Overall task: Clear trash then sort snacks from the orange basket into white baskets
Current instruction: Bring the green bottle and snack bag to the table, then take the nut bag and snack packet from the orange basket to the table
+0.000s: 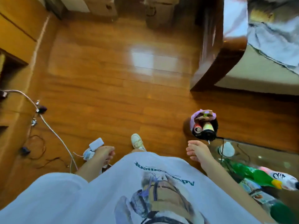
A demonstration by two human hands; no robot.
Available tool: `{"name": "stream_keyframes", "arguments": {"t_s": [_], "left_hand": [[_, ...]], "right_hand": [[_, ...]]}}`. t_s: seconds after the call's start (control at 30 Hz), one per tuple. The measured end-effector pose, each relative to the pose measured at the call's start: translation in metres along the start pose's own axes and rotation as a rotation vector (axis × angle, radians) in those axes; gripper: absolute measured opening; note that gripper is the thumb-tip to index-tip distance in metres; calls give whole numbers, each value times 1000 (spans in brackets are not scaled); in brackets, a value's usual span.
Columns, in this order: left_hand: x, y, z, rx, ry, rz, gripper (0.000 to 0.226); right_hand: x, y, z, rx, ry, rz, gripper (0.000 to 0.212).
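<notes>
While the person stood over the wooden floor (103,75), a small black trash bin (204,126) sat on the boards just beyond the right hand (199,151), stuffed with a red can (197,129), a cup-like piece and a purple wrapper at its far rim. The right hand hung above the near edge of the bin with fingers straight and apart, holding nothing. The left hand (105,153) was curled, and whether it gripped the white device (96,144) beside it could not be told through the blur. Snack packets (265,177), green and pink-white, lay on the glass table (262,152) at the lower right; neither the orange basket nor the white baskets showed in view. The step appeared to be the trash clearing, probably near its end. To do it well, any further scrap would best be dropped straight down into the middle of the bin, since the contents already rose above the rim and could spill. Underfoot the glossy planks reflected window light; cables (53,131) trailed along the left side near wooden cabinets (14,34), a bed (258,67) with a dark rounded frame filled the upper right, and cardboard boxes (160,12) stood at the far edge.
</notes>
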State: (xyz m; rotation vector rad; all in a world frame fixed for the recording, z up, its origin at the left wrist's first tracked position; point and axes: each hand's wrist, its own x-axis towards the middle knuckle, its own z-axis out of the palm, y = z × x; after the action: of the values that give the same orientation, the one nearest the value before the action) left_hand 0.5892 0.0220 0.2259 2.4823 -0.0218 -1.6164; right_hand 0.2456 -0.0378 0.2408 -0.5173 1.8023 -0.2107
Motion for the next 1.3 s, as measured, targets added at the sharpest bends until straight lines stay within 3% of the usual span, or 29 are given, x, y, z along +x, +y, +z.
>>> {"name": "stream_keyframes", "arguments": {"t_s": [0.33,0.4,0.6,0.7,0.97,1.23,1.3], "left_hand": [[45,40,-97,-316,-16,-40,18],[48,58,-101,-328,-41,-10,11],[58,118,-116,-400,-126,101,20],[68,147,-129,-510,-151,114,16],[110,209,-188,-734,15,-23,12],[134,230,-236,-1006,159,-137,7],[138,226,-242,-1036,172,-209,15]], "right_hand": [[-3,-107,109,-144,-159,-65,14],[2,-116,121,-165,-153,-26,13],[34,-167,153,-283,-20,74,19],[55,-210,174,-311,-36,52,23],[110,-372,261,-410,-102,11,17],[113,-506,391,-664,-368,-182,17],[107,-532,422,-701,-433,-218,19]]}}
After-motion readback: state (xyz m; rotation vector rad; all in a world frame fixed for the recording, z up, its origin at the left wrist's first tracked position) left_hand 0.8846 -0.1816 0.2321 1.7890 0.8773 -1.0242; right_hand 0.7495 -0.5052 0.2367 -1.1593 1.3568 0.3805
